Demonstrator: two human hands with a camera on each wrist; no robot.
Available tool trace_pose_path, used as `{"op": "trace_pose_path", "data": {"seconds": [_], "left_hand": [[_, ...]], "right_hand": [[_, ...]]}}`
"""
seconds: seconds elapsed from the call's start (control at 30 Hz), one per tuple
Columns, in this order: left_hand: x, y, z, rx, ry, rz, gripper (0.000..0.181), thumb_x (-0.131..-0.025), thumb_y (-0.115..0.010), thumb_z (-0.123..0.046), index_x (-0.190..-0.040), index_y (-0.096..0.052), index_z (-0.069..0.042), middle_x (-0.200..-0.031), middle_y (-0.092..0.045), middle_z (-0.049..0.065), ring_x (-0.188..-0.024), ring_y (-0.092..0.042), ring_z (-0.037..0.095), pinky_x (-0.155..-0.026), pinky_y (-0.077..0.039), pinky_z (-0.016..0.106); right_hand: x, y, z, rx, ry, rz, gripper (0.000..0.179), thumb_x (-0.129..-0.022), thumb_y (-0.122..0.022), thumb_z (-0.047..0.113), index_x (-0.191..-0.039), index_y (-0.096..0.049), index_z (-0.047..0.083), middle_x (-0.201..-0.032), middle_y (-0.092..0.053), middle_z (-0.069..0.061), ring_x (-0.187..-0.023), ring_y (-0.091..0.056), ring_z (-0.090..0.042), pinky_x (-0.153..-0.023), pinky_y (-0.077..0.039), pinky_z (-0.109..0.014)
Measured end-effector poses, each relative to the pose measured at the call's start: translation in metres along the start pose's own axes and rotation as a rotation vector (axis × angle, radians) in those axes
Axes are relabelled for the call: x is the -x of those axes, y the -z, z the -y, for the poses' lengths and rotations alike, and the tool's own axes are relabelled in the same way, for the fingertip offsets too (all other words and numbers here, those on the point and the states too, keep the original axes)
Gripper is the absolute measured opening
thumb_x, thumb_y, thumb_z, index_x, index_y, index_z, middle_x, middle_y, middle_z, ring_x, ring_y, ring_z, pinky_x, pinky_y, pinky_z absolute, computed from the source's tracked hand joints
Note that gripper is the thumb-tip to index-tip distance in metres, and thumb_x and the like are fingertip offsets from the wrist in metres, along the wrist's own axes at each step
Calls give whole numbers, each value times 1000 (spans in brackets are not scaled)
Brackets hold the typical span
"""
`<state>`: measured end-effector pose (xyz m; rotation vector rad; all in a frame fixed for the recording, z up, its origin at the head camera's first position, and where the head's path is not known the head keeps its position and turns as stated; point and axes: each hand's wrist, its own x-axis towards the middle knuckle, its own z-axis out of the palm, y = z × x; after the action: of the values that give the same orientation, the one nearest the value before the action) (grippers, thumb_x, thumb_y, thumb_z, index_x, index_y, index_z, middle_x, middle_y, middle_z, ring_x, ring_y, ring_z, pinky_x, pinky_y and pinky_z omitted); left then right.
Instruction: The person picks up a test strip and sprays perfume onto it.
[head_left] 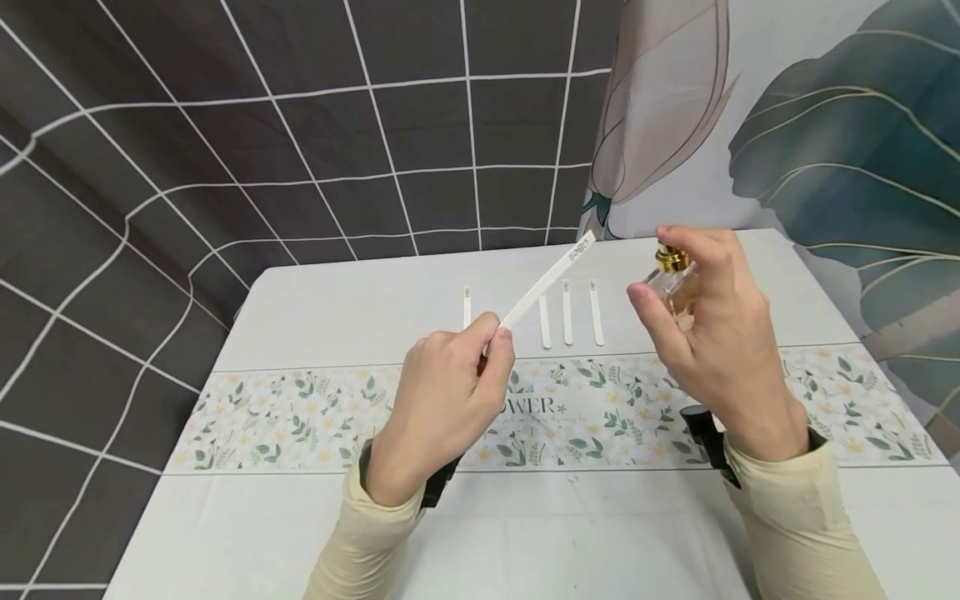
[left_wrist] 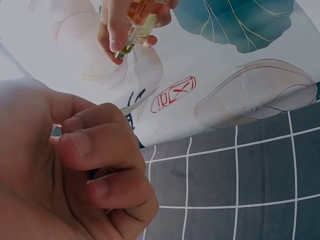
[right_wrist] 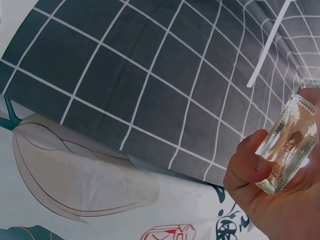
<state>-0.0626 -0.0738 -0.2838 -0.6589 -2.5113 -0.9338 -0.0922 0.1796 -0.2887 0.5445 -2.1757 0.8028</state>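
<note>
My left hand (head_left: 450,392) pinches a white perfume test strip (head_left: 551,277) between thumb and index finger. The strip slants up to the right, and small dark lettering shows near its far end. Across from it, my right hand (head_left: 731,333) grips a clear glass perfume bottle (head_left: 678,292) with a gold spray neck, the index finger on its top. A short gap separates the strip's tip from the bottle. In the right wrist view the faceted bottle (right_wrist: 290,145) shows amber liquid, with the strip (right_wrist: 270,45) above it. Curled fingers (left_wrist: 107,150) fill the left wrist view.
Several more white strips (head_left: 567,312) lie on the white tabletop (head_left: 360,312) beyond my hands. A floral printed band (head_left: 300,417) with lettering crosses the table. Behind stand a dark grid-patterned cloth (head_left: 420,125) and a white cloth with large printed leaves (head_left: 862,142).
</note>
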Motion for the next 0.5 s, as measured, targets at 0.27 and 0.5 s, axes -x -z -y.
{"op": "trace_pose_path", "data": {"seconds": [0.27, 0.5], "left_hand": [[0, 0, -1, -6, 7, -1, 33, -99, -46, -14, -67, -41, -17, -49, -29, -12, -43, -30, 4, -40, -23, 23], [0, -2, -2, -6, 10, 0, 33, -100, -47, -14, -67, -41, -18, -49, -31, -12, -43, -32, 5, -40, -24, 24]], "right_hand": [[-1, 1, -1, 21, -12, 6, 57, -105, -45, 53, -139, -43, 9, -121, -54, -26, -69, -49, -17, -65, -38, -24], [0, 1, -3, 5, -34, -23, 57, -104, -45, 55, -139, -42, 10, -120, -53, -27, -71, -49, -19, -67, -39, -22]]}}
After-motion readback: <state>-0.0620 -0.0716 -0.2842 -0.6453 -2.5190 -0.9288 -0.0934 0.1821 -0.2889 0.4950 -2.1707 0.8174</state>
